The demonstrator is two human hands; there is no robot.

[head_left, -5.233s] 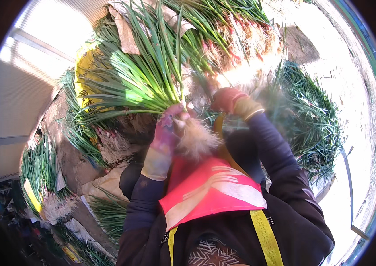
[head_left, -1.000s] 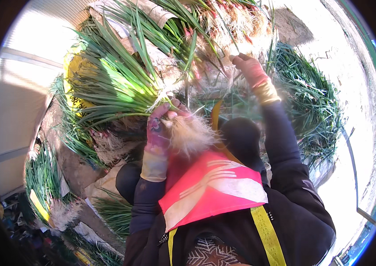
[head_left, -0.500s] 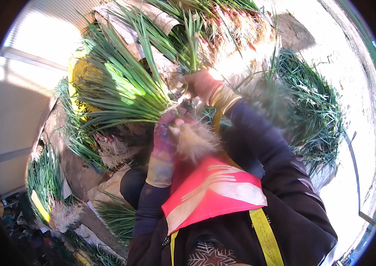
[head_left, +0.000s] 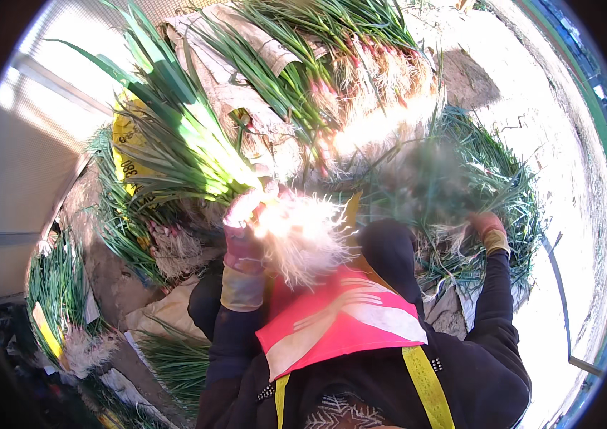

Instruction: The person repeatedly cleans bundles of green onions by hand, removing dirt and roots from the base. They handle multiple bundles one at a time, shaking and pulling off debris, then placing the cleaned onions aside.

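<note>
My left hand (head_left: 242,239), in a stained glove, is closed around a thick bunch of green garlic (head_left: 224,161). Its broad leaves point up and left, and its pale, sunlit roots (head_left: 307,232) hang to the right over my lap. Away on the right, my gloved right hand (head_left: 488,227) reaches into a heap of loose green garlic (head_left: 489,157), beside some whitish roots. Its fingertips are hidden among the stalks, so I cannot make out their grip.
At the back, more bunches (head_left: 382,64) with reddish stems and tangled roots lie beside tan sacking (head_left: 203,53). A yellow printed bag (head_left: 128,136) is at the left, with another bundle (head_left: 67,286) nearer. A pale mesh wall (head_left: 24,179) stands far left. My knee (head_left: 388,247) is between both hands.
My right hand has left the bunch at the centre and moved right and nearer, to the heap. The left hand's bunch has swung more upright, its roots fanning rightward.
</note>
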